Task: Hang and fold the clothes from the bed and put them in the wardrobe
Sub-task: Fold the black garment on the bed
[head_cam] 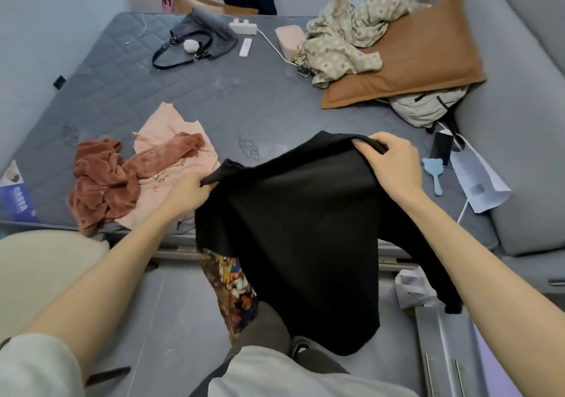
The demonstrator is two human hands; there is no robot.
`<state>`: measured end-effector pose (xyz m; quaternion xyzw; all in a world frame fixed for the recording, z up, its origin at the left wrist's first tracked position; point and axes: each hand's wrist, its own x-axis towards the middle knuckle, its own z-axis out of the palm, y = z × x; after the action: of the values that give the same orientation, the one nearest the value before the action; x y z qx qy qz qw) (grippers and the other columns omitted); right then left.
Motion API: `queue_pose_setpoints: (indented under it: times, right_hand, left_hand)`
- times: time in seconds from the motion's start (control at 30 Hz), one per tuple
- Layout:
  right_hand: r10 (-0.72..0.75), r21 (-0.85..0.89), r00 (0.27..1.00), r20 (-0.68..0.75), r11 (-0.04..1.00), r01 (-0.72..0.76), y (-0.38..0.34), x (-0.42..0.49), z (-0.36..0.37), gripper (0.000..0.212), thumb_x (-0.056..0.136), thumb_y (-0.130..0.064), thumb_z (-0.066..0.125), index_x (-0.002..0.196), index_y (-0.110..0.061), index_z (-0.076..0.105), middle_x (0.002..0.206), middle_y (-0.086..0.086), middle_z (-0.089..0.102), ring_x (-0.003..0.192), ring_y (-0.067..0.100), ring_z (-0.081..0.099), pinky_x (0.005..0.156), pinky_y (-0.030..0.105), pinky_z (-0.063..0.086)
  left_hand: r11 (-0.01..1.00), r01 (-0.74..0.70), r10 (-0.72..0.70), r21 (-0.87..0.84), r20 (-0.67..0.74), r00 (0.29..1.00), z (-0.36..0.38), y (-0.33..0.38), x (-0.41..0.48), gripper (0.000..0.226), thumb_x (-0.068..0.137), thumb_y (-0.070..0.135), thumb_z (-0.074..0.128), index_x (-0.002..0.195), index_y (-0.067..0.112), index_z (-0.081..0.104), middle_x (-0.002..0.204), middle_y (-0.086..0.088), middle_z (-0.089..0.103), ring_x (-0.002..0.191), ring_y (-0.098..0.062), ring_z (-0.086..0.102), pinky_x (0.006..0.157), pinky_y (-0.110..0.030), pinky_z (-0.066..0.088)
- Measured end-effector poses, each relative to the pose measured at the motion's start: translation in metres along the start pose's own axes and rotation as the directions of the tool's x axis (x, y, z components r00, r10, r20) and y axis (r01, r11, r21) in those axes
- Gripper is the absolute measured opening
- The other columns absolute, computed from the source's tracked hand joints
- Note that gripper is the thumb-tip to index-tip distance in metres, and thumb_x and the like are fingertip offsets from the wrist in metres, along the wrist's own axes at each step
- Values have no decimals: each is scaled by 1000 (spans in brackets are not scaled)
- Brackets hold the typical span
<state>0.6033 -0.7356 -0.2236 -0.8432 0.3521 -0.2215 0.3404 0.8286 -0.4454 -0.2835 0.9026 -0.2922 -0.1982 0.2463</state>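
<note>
left fingers (198, 182): curled in, pinching the near-left corner of the black garment (299, 228); the left hand (186, 193) shows its back.
right fingers (382, 140): folded over the garment's top edge, gripping it, thumb pressed against the cloth; the right hand (394, 164) sits higher and farther up the bed than the left.
black garment: held between the two hands over the foot edge of the bed (214, 100), with its lower part hanging toward the floor in front of the person's legs; a sleeve dangles under the right forearm.
patterned cloth (232, 286): a multicoloured print shows below the garment's lower left edge; i cannot tell whether it belongs to the garment.
bed: a grey quilted mattress with no sheet.
rust fleecy garment (104, 179): crumpled at the near-left edge of the bed, lying on a peach garment (171, 134), just beside the left hand.
floral garment (342, 39): a loose heap at the far right, partly over a brown pillow (428, 57).
handbag (195, 36): dark, at the far end left of centre, with a white power strip (243, 27) and a white remote (245, 47) just beside it.
backpack (425, 106): pale, tucked against the pillow's near corner.
hairbrush (432, 173): light blue, near the right hand, beside a white sheet of paper (477, 179).
</note>
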Motion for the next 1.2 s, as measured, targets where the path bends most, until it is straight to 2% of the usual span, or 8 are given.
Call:
queue_pose_setpoints:
  times: [0.13, 0.23, 0.4, 0.57, 0.73, 0.97, 1.1, 1.2]
  right_hand:
    - [23, -242, 971, 240, 970, 37, 5, 76, 2, 59, 66, -67, 72, 97, -24, 47, 88, -10, 56, 83, 16, 51, 64, 37, 39]
    - [8, -260, 932, 363, 961, 93, -3, 138, 8, 62, 65, -35, 87, 101, -12, 41, 98, 1, 52, 94, 26, 53, 68, 40, 40]
    - [-118, -305, 993, -11, 946, 109, -40, 219, 21, 27, 77, 10, 48, 98, -6, 45, 106, 17, 53, 101, 36, 51, 89, 44, 38]
    - [-170, -193, 921, -351, 975, 106, -91, 275, 7, 43, 63, 15, 27, 88, -16, 43, 104, 16, 57, 101, 32, 51, 90, 44, 36]
    - [-196, -277, 881, -431, 958, 78, -62, 267, 21, 38, 59, 14, 34, 86, -10, 46, 97, 21, 53, 93, 35, 48, 78, 37, 30]
    - [-124, -481, 992, -23, 871, 97, 59, 168, 76, 41, 53, 18, 54, 69, -13, 34, 69, 9, 39, 69, 36, 45, 63, 33, 21]
    - [100, -611, 930, 354, 777, 149, 122, 116, 113, 34, 66, 11, 61, 70, -12, 36, 70, 3, 38, 73, 34, 50, 61, 35, 22]
    - [291, -667, 805, 517, 726, 166, 156, 89, 141, 21, 80, -5, 63, 84, -14, 44, 89, 5, 51, 90, 30, 55, 66, 33, 28]
  left_hand:
    - [986, -27, -7, -164, -207, 978, -36, 30, 75, 19, 98, 22, 48, 94, 16, 65, 92, -2, 65, 87, -10, 52, 73, -25, 36]
    - [988, -140, 106, -68, -365, 925, -79, 57, 138, 21, 96, 29, 50, 98, 17, 67, 86, 0, 66, 87, -13, 59, 71, -25, 40]
    - [989, -144, 135, 21, -497, 857, -138, 97, 227, 25, 97, 29, 51, 109, 13, 66, 105, -13, 68, 101, -32, 61, 75, -37, 43]
    - [965, -258, 158, -54, -664, 730, -185, 131, 277, 25, 95, 26, 47, 105, 14, 66, 103, -5, 69, 96, -22, 62, 71, -29, 40]
    - [916, -401, 290, 4, -698, 655, -151, 118, 265, 29, 89, 13, 49, 111, 10, 68, 111, -7, 68, 104, -21, 60, 87, -27, 43]
    - [829, -489, 515, 271, -29, 857, -29, 9, 215, 45, 76, 4, 69, 118, 20, 66, 115, -4, 68, 106, -23, 65, 81, -30, 42]
    - [820, -445, 264, 359, 453, 852, 39, -39, 195, 65, 82, -3, 52, 139, 27, 48, 138, -3, 52, 122, -25, 54, 91, -39, 48]
    - [778, -402, 64, 484, 575, 816, 91, -61, 183, 61, 91, 3, 46, 142, 35, 38, 138, 0, 49, 121, -23, 52, 92, -38, 47]
